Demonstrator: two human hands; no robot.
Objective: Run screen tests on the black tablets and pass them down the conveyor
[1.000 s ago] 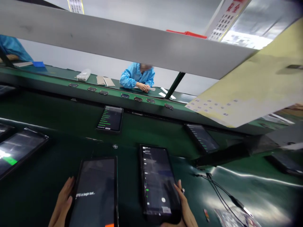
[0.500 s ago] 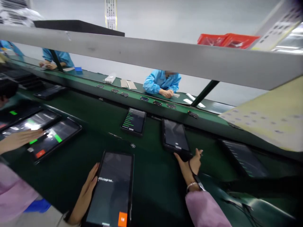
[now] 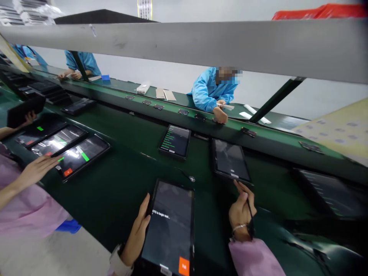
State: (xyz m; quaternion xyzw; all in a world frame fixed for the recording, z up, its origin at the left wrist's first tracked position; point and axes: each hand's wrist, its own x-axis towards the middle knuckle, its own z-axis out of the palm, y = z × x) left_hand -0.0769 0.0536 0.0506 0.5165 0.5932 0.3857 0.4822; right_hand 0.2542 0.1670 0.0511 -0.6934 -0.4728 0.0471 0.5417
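Note:
My left hand (image 3: 136, 232) holds the left edge of a tablet (image 3: 169, 226), whose dark screen has a line of white text and an orange box at the lower right. Some of its fingers are hidden by the tablet. My right hand (image 3: 243, 211) is at the bottom edge of a second tablet (image 3: 231, 161), fingers bent together. A thin black cable (image 3: 251, 214) runs from those fingers past the wrist. A third tablet (image 3: 175, 141) with green lines lies to the left of the second. Between them and the near tablet is a small cable end (image 3: 191, 178).
At the left, a co-worker's hand (image 3: 38, 168) is over tablets (image 3: 89, 153) with green and orange marks. Another tablet (image 3: 324, 189) lies at the right. A grey shelf beam (image 3: 184, 42) crosses above; a person in blue (image 3: 212, 92) works behind the green ledge.
The view has shifted, so the bench appears further right. My right hand's fingers have drawn together at the tablet's bottom edge. The person opposite reaches to the ledge; a neighbour now lifts a dark tablet.

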